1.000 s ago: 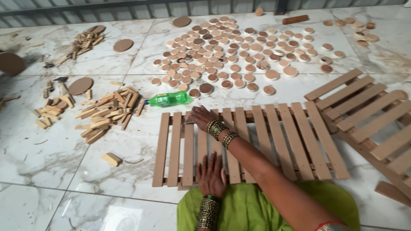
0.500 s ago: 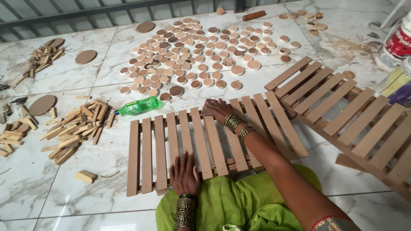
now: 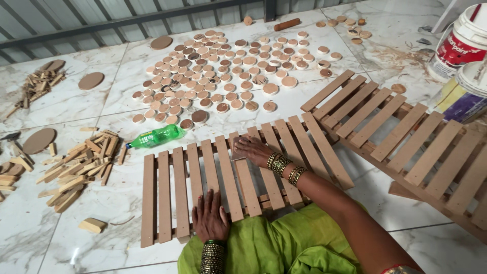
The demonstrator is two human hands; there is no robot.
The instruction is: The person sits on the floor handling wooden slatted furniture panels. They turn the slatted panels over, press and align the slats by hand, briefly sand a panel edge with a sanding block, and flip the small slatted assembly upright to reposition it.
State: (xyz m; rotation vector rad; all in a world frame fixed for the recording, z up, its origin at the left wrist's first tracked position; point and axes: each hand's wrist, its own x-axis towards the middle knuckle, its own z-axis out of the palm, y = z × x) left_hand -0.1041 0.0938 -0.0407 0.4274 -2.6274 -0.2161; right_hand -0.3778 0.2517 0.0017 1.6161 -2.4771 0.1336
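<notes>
Your left hand (image 3: 209, 218) lies flat, fingers spread, on the near edge of the slatted wooden panel (image 3: 167, 195) on the marble floor (image 3: 101, 253), your right hand (image 3: 253, 148) pressing its far slats (fingers extended, grasping nothing), green bottle (image 3: 157, 136) just beyond.

Tan slatted panel (image 3: 213, 177), green bottle (image 3: 157, 136), white grey-veined marble floor (image 3: 66, 106), green garment (image 3: 274, 243).

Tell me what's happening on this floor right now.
A person sits over a slatted wooden panel on the marble floor. The left hand lies flat on its near edge; the right hand presses a small pad to a slat. A green bottle, wooden discs and offcuts lie around.
</notes>
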